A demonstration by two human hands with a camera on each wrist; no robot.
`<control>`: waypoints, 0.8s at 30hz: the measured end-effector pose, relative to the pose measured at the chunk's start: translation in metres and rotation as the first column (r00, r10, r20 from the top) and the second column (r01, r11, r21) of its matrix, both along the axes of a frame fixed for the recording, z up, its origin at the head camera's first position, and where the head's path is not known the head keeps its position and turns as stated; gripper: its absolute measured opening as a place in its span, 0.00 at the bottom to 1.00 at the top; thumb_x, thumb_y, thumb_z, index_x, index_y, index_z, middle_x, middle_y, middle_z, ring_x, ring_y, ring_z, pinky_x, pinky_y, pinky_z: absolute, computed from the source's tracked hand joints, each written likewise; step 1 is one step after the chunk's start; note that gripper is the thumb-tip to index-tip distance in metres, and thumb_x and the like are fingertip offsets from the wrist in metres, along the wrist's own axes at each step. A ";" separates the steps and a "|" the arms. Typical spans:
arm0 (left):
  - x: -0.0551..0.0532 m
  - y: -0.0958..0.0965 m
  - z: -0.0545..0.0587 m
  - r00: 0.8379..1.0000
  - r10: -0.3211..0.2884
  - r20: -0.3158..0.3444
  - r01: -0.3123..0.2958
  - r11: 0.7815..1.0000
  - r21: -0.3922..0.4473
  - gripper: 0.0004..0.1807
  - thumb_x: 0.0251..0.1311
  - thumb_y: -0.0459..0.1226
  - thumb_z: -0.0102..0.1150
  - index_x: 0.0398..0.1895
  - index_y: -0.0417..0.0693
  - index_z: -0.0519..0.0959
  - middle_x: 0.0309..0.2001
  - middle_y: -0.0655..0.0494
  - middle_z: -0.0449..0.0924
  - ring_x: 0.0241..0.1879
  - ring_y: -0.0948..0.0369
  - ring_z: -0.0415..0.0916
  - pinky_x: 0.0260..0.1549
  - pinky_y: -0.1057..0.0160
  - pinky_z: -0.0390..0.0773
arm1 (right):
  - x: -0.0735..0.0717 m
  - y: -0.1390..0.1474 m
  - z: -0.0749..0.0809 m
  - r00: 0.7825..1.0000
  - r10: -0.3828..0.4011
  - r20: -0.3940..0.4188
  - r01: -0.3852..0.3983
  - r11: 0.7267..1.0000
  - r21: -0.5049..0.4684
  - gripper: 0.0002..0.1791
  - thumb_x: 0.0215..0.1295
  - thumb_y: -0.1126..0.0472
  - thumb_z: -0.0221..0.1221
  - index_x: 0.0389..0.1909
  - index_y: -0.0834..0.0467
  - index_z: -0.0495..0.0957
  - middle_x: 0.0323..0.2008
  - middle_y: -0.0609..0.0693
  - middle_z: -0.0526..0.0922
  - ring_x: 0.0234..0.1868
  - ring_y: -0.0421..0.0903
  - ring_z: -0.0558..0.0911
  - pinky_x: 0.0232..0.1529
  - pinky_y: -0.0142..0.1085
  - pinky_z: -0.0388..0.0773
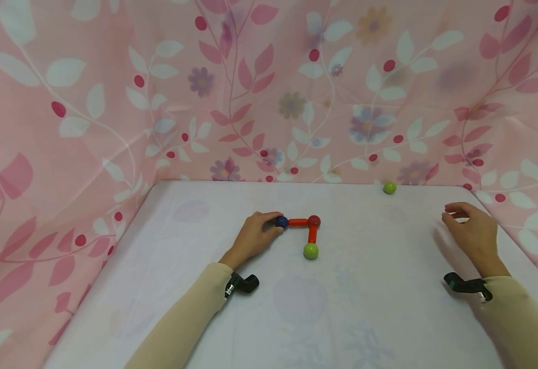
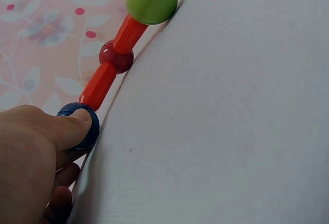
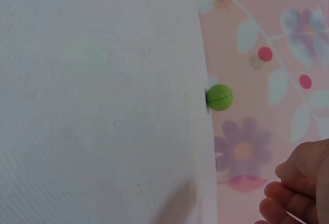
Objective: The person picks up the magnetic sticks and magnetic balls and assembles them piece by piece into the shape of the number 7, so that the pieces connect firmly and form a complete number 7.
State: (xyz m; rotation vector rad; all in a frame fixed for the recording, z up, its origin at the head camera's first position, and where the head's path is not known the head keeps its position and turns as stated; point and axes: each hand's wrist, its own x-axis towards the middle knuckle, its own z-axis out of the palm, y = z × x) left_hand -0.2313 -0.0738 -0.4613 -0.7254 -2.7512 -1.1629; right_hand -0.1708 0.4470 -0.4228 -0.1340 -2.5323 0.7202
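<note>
My left hand (image 1: 253,234) pinches a blue ball (image 1: 281,222) between thumb and fingers. From that ball an orange-red rod (image 1: 298,222) runs right to a red ball (image 1: 314,221). A second orange-red rod (image 1: 312,235) joins the red ball to a green ball (image 1: 311,250) nearer me, so the joined pieces form an L on the table. In the left wrist view the thumb lies on the blue ball (image 2: 86,126). Over the table's right side, my right hand (image 1: 474,233) holds nothing, its fingers loosely curled.
A loose green ball (image 1: 390,187) sits at the back edge of the white table (image 1: 389,318), left of my right hand and beyond it. Behind the table hangs a pink floral cloth (image 1: 292,92), which also runs along the left and right sides.
</note>
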 end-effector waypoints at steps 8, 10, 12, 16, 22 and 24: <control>0.000 0.000 0.000 1.000 0.002 0.008 -0.002 1.000 0.007 0.23 0.69 0.42 0.69 0.66 0.52 0.82 0.57 0.52 0.83 0.55 0.54 0.76 0.57 0.49 0.74 | 0.002 0.013 -0.002 0.993 -0.039 0.111 0.041 0.999 -0.008 0.19 0.74 0.57 0.61 0.55 0.67 0.81 0.47 0.69 0.84 0.37 0.42 0.76 0.33 0.23 0.66; 0.000 0.000 0.000 1.000 0.002 0.007 -0.002 1.000 0.007 0.23 0.69 0.42 0.69 0.66 0.52 0.82 0.57 0.51 0.83 0.55 0.53 0.76 0.57 0.49 0.74 | 0.003 0.015 -0.003 0.992 -0.041 0.121 0.043 0.999 -0.007 0.19 0.74 0.57 0.61 0.56 0.68 0.81 0.48 0.70 0.84 0.39 0.49 0.78 0.33 0.26 0.67; 0.000 0.000 0.000 1.000 0.002 0.004 -0.002 1.000 0.006 0.23 0.69 0.42 0.69 0.66 0.52 0.82 0.57 0.51 0.83 0.55 0.54 0.76 0.57 0.49 0.74 | 0.004 0.018 -0.003 0.991 -0.048 0.125 0.048 0.999 -0.003 0.19 0.73 0.58 0.60 0.56 0.68 0.80 0.49 0.71 0.83 0.41 0.57 0.79 0.35 0.30 0.68; -0.001 -0.001 0.000 1.000 -0.002 -0.001 0.002 1.000 0.006 0.23 0.69 0.42 0.69 0.66 0.52 0.82 0.57 0.52 0.83 0.55 0.54 0.76 0.58 0.50 0.74 | 0.007 0.023 -0.002 0.987 -0.061 0.152 0.064 0.998 -0.018 0.21 0.73 0.59 0.59 0.58 0.71 0.78 0.52 0.75 0.80 0.47 0.69 0.78 0.38 0.42 0.66; -0.002 0.000 -0.001 1.000 -0.001 0.001 0.001 1.000 0.007 0.23 0.69 0.43 0.69 0.66 0.52 0.82 0.56 0.52 0.83 0.54 0.54 0.76 0.57 0.50 0.74 | 0.012 0.031 -0.002 0.975 -0.069 0.210 0.076 0.997 -0.025 0.23 0.73 0.60 0.58 0.61 0.73 0.74 0.56 0.79 0.74 0.48 0.73 0.75 0.37 0.48 0.68; -0.002 0.000 -0.002 1.000 0.002 -0.001 -0.002 1.000 0.006 0.23 0.69 0.43 0.69 0.65 0.52 0.82 0.56 0.52 0.83 0.54 0.54 0.76 0.56 0.50 0.74 | 0.014 0.034 -0.003 0.969 -0.074 0.237 0.080 0.997 -0.017 0.24 0.73 0.60 0.57 0.62 0.72 0.74 0.57 0.79 0.73 0.49 0.74 0.74 0.38 0.52 0.69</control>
